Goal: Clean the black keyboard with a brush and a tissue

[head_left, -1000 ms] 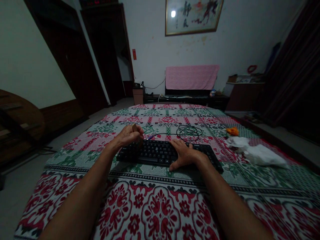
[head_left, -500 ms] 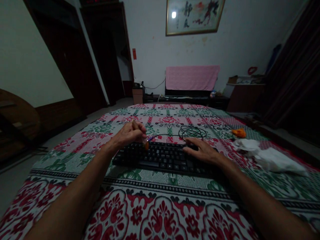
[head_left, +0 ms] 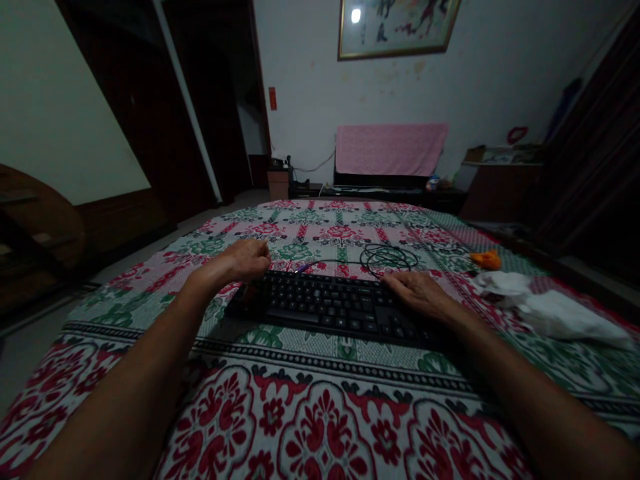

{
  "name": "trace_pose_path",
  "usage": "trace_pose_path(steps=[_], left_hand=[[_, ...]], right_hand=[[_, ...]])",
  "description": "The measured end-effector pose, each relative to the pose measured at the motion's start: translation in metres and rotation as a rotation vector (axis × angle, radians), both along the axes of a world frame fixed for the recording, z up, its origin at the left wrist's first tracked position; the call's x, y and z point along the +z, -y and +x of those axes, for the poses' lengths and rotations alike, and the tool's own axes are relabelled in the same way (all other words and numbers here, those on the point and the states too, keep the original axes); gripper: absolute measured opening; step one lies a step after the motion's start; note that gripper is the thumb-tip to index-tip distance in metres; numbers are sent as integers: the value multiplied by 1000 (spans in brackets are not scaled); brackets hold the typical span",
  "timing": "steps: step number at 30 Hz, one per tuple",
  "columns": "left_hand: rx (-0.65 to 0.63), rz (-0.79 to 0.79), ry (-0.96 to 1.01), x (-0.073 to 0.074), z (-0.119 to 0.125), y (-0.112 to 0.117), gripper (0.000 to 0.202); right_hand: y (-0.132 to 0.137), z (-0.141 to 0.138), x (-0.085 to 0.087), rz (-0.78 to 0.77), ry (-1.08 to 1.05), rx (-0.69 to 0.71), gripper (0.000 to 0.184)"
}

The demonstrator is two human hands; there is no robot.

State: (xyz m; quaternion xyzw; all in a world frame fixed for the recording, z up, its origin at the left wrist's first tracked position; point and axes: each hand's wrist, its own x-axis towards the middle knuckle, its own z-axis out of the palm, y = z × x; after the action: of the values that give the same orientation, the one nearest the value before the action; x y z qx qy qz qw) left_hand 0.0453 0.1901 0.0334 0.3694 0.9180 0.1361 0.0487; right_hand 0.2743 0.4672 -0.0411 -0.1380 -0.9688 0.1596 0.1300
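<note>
A black keyboard (head_left: 325, 303) lies on the patterned cloth in front of me. My left hand (head_left: 245, 259) is closed around a small brush over the keyboard's left end. Only a bit of the brush's wooden handle (head_left: 265, 245) shows above the fist; its brownish tip is dim and blurred against the dark keys. My right hand (head_left: 417, 292) grips the keyboard's right end, its fingers close together over the far edge. Behind the keyboard, its black cable (head_left: 387, 259) lies loosely coiled.
The red, green and white cloth (head_left: 325, 373) covers the wide surface. To the right lie a crumpled white bag or cloth (head_left: 560, 313) and a small orange item (head_left: 486, 259). Across the room, a pink cloth (head_left: 390, 148) hangs over a dark screen-like object on a low cabinet.
My left hand with the brush has moved left, from the keyboard's left-middle keys to its left end. My right hand has shifted slightly right, still on the keyboard. The view has tilted slightly.
</note>
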Motion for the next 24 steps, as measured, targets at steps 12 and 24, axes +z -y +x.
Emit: trace_pose_path(steps=[12,24], left_hand=[[-96,449,329,2,14,2,16],[-323,555,500,-15,55,-28,33]], right_hand=[[34,-9,11,44,-162,125,31],[107,-43,32,-169,-395,334,23]])
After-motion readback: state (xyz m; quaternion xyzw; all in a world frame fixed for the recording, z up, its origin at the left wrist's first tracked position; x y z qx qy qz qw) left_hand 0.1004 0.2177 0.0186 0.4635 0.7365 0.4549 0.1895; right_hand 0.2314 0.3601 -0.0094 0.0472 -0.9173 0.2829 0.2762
